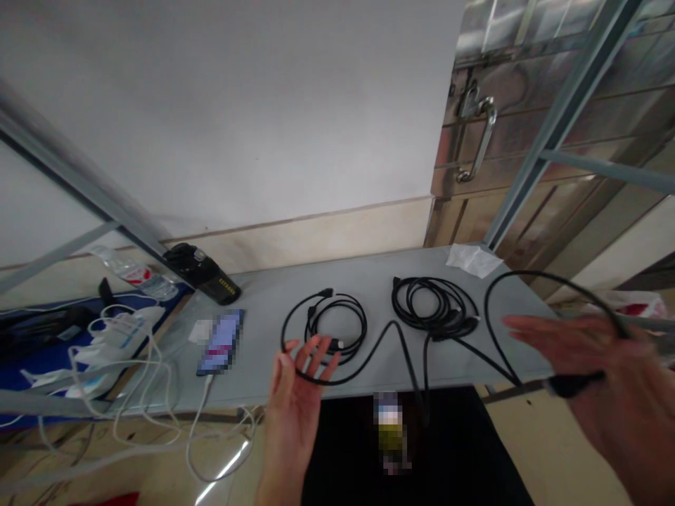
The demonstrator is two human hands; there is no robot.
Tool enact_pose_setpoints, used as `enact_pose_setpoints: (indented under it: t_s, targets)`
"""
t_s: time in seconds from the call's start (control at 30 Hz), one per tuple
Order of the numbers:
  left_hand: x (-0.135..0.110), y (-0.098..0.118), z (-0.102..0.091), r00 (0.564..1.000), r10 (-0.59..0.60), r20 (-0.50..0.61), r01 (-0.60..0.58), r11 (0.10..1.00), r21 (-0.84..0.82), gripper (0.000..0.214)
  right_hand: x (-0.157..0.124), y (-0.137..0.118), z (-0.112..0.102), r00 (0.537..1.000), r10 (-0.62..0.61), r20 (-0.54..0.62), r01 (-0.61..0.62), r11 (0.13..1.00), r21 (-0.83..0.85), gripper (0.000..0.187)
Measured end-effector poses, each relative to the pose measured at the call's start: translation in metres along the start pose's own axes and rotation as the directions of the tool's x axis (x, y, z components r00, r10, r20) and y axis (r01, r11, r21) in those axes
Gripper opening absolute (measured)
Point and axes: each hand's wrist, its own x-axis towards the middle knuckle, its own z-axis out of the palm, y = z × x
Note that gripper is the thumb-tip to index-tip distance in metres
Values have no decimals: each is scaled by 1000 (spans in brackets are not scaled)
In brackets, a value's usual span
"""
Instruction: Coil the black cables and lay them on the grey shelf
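A black cable [369,358] runs between my two hands, sagging and bending over the front edge of the grey shelf. My left hand [299,383] has the cable lying across it between the thumb and the loosely curled fingers. My right hand [595,365], blurred, is raised at the right with a loop of cable over it. A dark plug end [574,384] shows against this hand, whose grip is partly hidden. Behind my left fingers lies a small coiled black cable [363,323]. To its right, a thicker coil of black cable [403,309] rests on the shelf.
The grey shelf [264,295] has metal posts at both sides. A phone [220,343] with a white charging lead, a black bottle-like container [203,274] and white paper [473,260] lie on it. White cables [152,365] tangle at the left beside a clear water bottle [138,274].
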Motion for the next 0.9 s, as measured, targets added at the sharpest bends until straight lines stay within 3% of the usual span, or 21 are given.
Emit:
enact_pose_setpoints:
  t_s: [0.07,0.13,0.23,0.33,0.4,0.47,0.6,0.7,0.9]
  targets:
    - [-9,-26,12,994,-104,44,105,994,-15,39,-15,-6,46,988,18,153,-27,998,60,54]
    - [-17,-48,21,978,-193,84,196,980,-30,42,-30,-14,90,940,2,341,-9,1000,19,54]
    - [-26,-68,25,962,-254,97,259,965,-41,53,-43,-23,141,786,-79,613,145,988,-59,38]
    - [-28,-73,22,966,-255,40,257,966,-37,61,-46,-22,169,641,-173,748,379,918,-113,25]
    - [-28,-71,18,967,-253,14,253,967,-11,58,-45,-19,176,580,-229,782,495,861,-115,24]
    - [-30,-68,12,969,-246,1,246,969,33,54,-45,-19,176,555,-280,783,546,833,-89,24]
    - [-43,-67,4,959,-281,-24,282,957,64,44,-47,-29,167,590,-373,716,562,826,-33,20]
    - [-56,-66,10,937,-350,1,350,936,41,37,-47,-37,162,581,-423,695,623,781,-47,25]
    - [-51,-48,40,855,-493,161,504,863,-36,52,-47,-36,165,433,-584,687,808,589,-9,29]
